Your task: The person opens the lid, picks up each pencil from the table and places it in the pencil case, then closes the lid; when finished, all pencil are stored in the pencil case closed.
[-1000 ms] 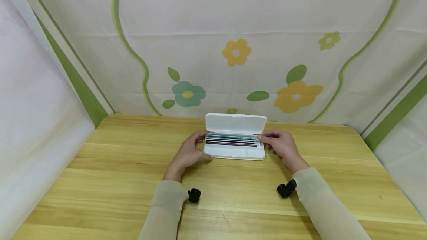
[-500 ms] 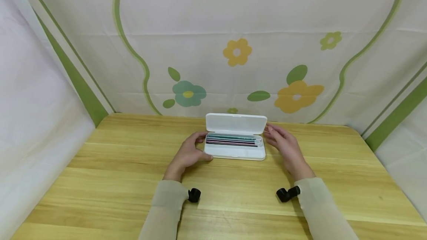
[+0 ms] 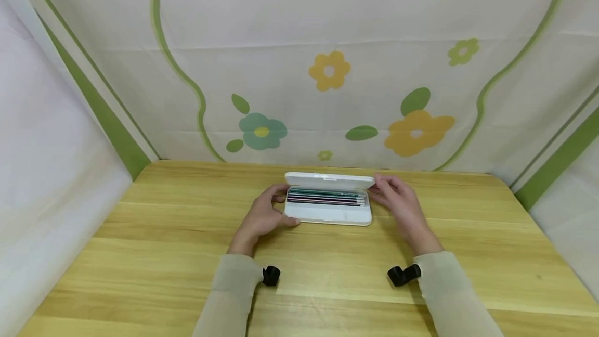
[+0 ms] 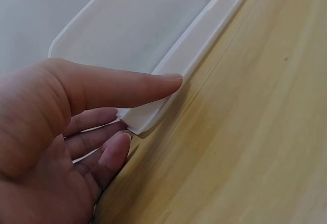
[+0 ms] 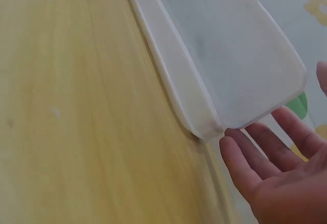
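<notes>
A white plastic pencil case [image 3: 334, 216] lies on the table with its lid [image 3: 329, 180] raised and leaning partly forward. Inside, several pencils [image 3: 326, 197] lie side by side along the back, eraser ends to the right. My left hand [image 3: 263, 216] holds the case's left end, thumb along the front wall [image 4: 166, 83] and the other fingers around the end. At the right rear corner, my right hand [image 3: 402, 209] touches the lid's right edge with its fingers extended. In the right wrist view those fingers [image 5: 273, 150] sit loosely beside the lid's hinge end.
The wooden table [image 3: 327, 295] reaches to a fabric backdrop [image 3: 281, 77] with printed flowers, close behind the case. More fabric hangs at the left and right sides. Small black wrist cameras stick out from both sleeves.
My right hand has left the pencils' eraser ends and moved to the lid's right edge. The lid has tipped forward from nearly upright. My left hand has stayed on the case.
</notes>
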